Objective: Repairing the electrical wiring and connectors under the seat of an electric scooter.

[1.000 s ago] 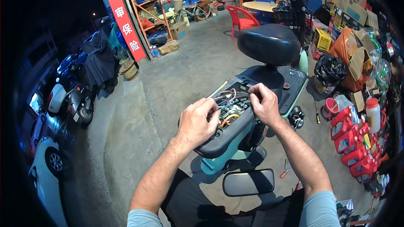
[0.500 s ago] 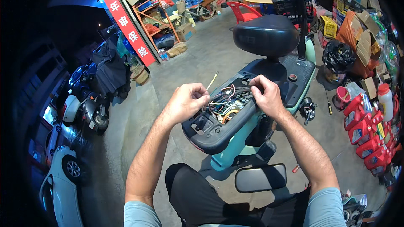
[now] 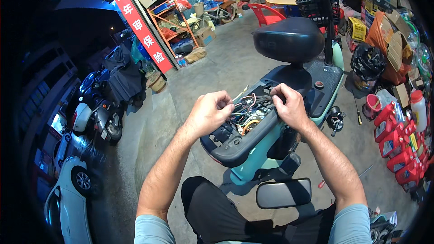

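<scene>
In the open rear compartment of a mint-green electric scooter (image 3: 251, 165) lies a tangle of wires (image 3: 253, 110), black, brown, white and orange. My left hand (image 3: 210, 112) is at the compartment's left side, thumb and forefinger pinched. From these fingertips a thin pale yellow wire (image 3: 241, 93) slants up to the right; its lower end is hidden. Across the wiring, my right hand (image 3: 291, 106) closes thumb and fingers on dark wires at the compartment's right edge. The black seat (image 3: 289, 40) stands beyond both hands.
A footrest-like black padded piece (image 3: 284, 193) sits by my knees. On the floor at right lie screwdrivers, with red jugs (image 3: 393, 142) and a black bag (image 3: 367, 61) beyond. Orange shelves (image 3: 181, 18), a red chair (image 3: 266, 16) and a round table (image 3: 284, 0) are farther off; parked vehicles stand at left.
The pale yellow wire, which stuck up from my left fingers, now sits lower and closer to the wiring. My right hand stays at the dark wires. The whole view has shifted slightly.
</scene>
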Demonstrator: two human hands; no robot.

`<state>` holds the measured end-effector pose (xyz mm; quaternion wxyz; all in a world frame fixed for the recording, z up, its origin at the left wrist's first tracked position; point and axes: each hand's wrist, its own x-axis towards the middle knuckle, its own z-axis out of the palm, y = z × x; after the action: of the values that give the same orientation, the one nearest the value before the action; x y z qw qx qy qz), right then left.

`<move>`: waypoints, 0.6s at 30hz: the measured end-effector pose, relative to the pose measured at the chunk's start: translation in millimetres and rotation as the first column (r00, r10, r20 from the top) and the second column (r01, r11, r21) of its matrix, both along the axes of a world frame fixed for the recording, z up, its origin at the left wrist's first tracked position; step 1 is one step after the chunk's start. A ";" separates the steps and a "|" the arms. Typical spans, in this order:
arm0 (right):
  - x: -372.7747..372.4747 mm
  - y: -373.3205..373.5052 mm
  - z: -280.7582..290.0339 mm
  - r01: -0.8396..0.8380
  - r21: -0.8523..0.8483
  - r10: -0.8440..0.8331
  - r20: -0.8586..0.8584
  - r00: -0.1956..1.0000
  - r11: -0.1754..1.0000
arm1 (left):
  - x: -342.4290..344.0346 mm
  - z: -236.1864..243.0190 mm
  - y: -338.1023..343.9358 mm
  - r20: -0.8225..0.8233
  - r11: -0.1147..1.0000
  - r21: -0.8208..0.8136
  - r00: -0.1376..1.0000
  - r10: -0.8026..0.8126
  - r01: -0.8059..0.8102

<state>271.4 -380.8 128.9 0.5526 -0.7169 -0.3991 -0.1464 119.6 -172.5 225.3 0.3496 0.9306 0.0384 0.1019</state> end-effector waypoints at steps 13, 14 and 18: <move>-1.8 -0.5 3.6 -0.019 -0.026 0.019 -0.017 1.000 0.999 | -15.2 -1.8 -25.7 0.026 0.751 0.658 0.999 0.048 -0.053; -0.9 -0.5 2.6 -0.020 -0.027 0.019 -0.016 1.000 0.999 | -14.5 -2.8 -27.1 0.027 0.752 0.657 0.998 0.048 -0.054; 0.2 -1.5 1.6 -0.023 -0.018 0.023 -0.002 1.000 1.000 | -12.2 -5.0 -30.8 -0.005 0.703 0.708 0.995 0.095 -0.064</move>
<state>271.7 -382.4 130.5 0.5482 -0.7173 -0.4080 -0.1360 107.3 -203.2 220.4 -0.0391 0.9928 0.0434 0.1048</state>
